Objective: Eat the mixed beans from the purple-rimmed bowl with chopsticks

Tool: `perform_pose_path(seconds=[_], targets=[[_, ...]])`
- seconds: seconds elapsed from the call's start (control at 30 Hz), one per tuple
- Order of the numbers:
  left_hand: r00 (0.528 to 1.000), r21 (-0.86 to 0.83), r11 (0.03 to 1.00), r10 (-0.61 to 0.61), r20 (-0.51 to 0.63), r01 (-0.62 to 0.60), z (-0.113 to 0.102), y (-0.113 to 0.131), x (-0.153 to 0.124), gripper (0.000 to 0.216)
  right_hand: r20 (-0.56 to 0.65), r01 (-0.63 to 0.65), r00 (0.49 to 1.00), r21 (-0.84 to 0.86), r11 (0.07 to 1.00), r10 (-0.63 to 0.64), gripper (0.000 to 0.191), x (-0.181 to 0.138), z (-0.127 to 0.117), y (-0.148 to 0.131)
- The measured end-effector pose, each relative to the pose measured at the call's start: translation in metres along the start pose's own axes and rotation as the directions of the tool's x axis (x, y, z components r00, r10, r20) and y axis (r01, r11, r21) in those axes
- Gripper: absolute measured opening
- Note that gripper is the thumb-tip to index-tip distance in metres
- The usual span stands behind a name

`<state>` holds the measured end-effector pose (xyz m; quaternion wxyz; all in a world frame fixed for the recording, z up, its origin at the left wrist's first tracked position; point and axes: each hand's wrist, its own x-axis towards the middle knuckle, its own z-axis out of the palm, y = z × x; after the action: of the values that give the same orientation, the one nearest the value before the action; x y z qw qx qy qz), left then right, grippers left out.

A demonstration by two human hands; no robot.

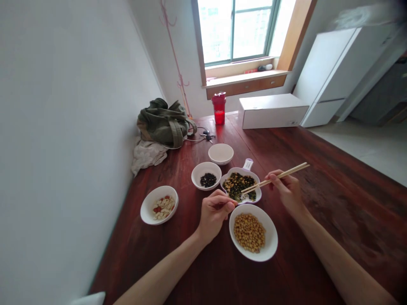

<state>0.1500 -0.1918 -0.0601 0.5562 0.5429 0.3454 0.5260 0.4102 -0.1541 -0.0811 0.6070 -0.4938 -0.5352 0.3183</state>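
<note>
My right hand [286,188] is closed round a pair of wooden chopsticks [276,178]; their tips rest over the bowl of mixed dark and yellow beans [241,186]. My left hand [214,212] is curled shut, its fingertips touching the near rim of that mixed bowl, beside the bowl of yellow soybeans [253,232]. What the left fingers pinch, if anything, is hidden. A bowl of black beans [206,175] sits just beyond the left hand.
A bowl of red and white pieces [159,204] stands at the left, an empty white bowl [220,153] further back. On the wooden table's [318,169] far end: a green bag [165,123], red cup [219,108], white box [271,111]. A white wall runs along the left.
</note>
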Motion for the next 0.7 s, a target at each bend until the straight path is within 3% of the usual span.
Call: perform_pose_path(seconds=[0.2,0.3,0.47,0.6,0.7], targets=[[0.999,0.091,0.995,0.047,-0.013,-0.046,0.0004,0.0024,-0.0004,0.023,0.009,-0.004,1.0,-0.012,1.0,0.004,0.026,-0.0001,-0.0016,0.0036],[0.992,0.2,0.972,0.115,0.057,-0.124,0.0015,0.0023,-0.0023,0.021,0.002,-0.004,1.0,0.009,1.0,0.004,0.027,0.0013,-0.0003,0.0009],[0.975,0.282,0.946,0.107,0.194,-0.16,0.0024,-0.0007,-0.0055,0.022,0.002,0.012,1.0,-0.011,1.0,-0.012,0.03,0.003,-0.0001,-0.0004],[0.974,0.307,0.938,0.097,0.205,-0.158,0.0017,0.0011,-0.0043,0.022,-0.006,0.019,1.0,-0.032,0.999,-0.019,0.03,0.0031,0.0,-0.0024],[0.984,0.322,0.936,0.095,0.151,-0.14,0.0006,0.0022,-0.0012,0.024,-0.007,0.02,1.0,-0.048,0.999,-0.02,0.031,0.0033,0.0008,-0.0045]])
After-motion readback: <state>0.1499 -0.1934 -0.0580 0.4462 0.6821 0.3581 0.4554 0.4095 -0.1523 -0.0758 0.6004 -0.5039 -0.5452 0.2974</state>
